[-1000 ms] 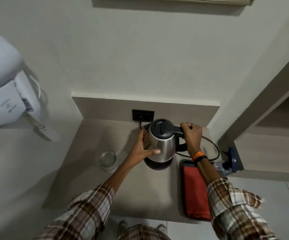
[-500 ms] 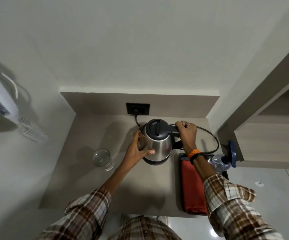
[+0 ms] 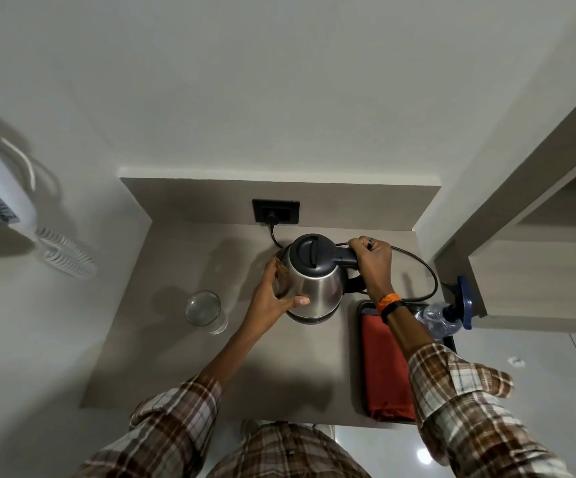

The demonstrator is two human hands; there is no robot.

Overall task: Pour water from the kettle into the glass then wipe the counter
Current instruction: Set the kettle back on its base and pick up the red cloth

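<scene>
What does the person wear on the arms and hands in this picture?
Both arms have plaid sleeves, brown, white and grey, pushed up the forearms. The right wrist carries an orange band and a black band beside it. A ring sits on a right hand finger. The left hand is bare.

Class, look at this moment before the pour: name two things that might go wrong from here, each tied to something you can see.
1. The left hand presses on the kettle on its bare steel wall; if the water is hot, that could burn.
2. The right hand grips the handle close to the black cord, which might snag when lifting toward the glass.
</scene>
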